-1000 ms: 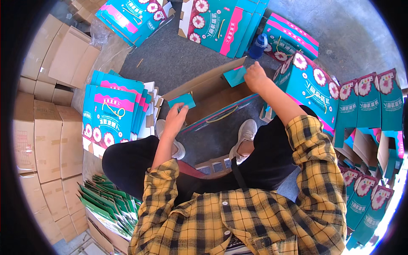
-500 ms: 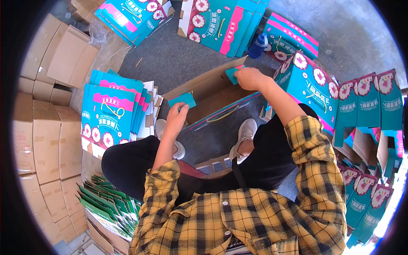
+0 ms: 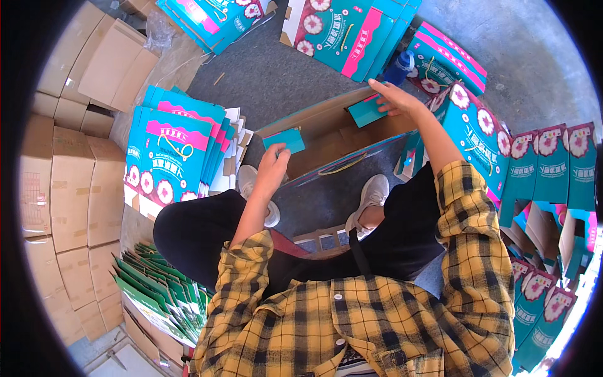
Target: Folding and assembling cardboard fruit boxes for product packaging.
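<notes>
An open cardboard carton (image 3: 326, 135), brown inside and teal outside, stands on the floor in front of my feet. Its open top faces me, with a yellow cord handle (image 3: 342, 164) on the near side. My left hand (image 3: 272, 168) is at the near left corner, fingers curled in at the edge of the teal left end flap (image 3: 284, 139). Over the far right of the carton, my right hand (image 3: 399, 100) has its fingers stretched out and spread. It is beside the teal right end flap (image 3: 367, 112), which tilts inward, and holds nothing.
Flat teal-and-pink cartons (image 3: 173, 154) are stacked at the left, more (image 3: 345, 38) at the far side. A made-up carton (image 3: 471, 135) and a blue bottle (image 3: 399, 68) stand right. Brown boxes (image 3: 74, 182) pile up left; green folded packaging (image 3: 160, 286) lies near. Rows of teal cartons (image 3: 549, 163) line the right.
My right hand has let go of the right flap and moved up with its fingers spread. That flap now lies more inward. The left hand stays near the left flap; the view has shifted slightly.
</notes>
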Demonstrator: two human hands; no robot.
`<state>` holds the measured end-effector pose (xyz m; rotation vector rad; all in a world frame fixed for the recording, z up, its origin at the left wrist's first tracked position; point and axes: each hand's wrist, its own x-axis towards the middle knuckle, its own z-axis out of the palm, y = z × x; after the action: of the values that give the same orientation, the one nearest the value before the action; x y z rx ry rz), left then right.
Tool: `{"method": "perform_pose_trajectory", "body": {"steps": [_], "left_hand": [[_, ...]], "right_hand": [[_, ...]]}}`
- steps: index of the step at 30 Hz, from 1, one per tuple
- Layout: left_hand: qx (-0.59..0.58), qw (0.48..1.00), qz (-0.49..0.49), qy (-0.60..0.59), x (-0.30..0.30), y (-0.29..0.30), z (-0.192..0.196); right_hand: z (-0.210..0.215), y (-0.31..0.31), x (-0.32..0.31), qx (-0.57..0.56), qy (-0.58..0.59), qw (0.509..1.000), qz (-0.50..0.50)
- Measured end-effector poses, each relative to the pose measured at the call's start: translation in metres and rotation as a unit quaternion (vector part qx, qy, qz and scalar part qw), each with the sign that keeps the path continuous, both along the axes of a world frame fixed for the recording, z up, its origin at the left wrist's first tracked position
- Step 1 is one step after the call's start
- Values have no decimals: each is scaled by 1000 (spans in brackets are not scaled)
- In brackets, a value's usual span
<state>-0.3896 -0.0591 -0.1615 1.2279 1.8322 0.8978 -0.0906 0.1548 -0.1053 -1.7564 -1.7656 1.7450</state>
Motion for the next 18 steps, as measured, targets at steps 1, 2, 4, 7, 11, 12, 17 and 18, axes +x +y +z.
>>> {"method": "perform_pose_trajectory", "body": {"steps": [1,2,4,7,11,12,17,18], "left_hand": [[14,1000,7,-7,-1,-2,-1],[14,1000,10,-6,-4,-4,0],[34,996,39,77,-14,-10,6],[32,987,65,141,-19,-20,18],[20,999,22,21,-19,-18,24],[20,999,20,21,-17,-17,19],[42,986,17,-161,-15,-4,3],[46,983,21,-176,-13,-2,1]], "right_hand": [[1,2,5,3,-3,1000,24],[-1,7,13,7,-5,999,47],[-5,8,23,44,-31,995,84],[-11,6,18,74,-129,972,185],[-23,-10,-6,332,-337,830,297],[-23,-12,-10,391,-339,793,323],[-35,-11,-17,424,-348,759,351],[-35,-10,-17,412,-354,761,355]]}}
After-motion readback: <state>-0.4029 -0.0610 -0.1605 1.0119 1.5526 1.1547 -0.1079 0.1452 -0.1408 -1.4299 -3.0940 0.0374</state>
